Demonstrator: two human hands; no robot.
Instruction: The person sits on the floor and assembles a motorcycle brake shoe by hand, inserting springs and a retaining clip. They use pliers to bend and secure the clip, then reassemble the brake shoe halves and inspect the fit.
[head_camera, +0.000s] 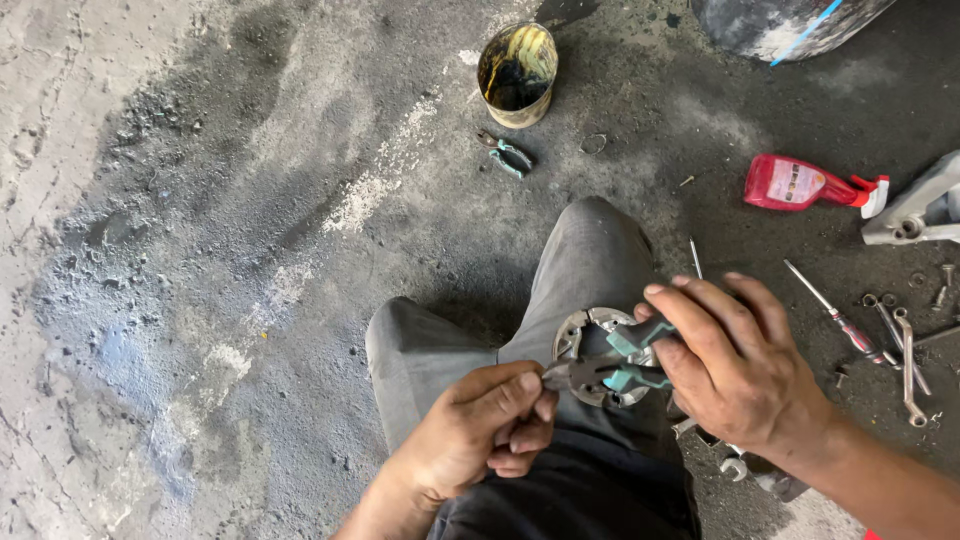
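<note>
My right hand (735, 365) grips a pair of pliers (612, 368) with teal and black handles, jaws pointing left. My left hand (480, 425) is closed, thumb and fingers pinching something small at the plier jaws; what it pinches is too small to tell. Behind the pliers a round metal disc-shaped part (590, 330) rests on my knee in grey trousers (580, 270).
On the stained concrete floor stand a dirty tin can (517, 73), a second pair of teal pliers (508, 155), a metal ring (594, 144), a red spray bottle (810, 186), a screwdriver (835, 315), spanners (905, 350) and a grey metal casting (920, 210).
</note>
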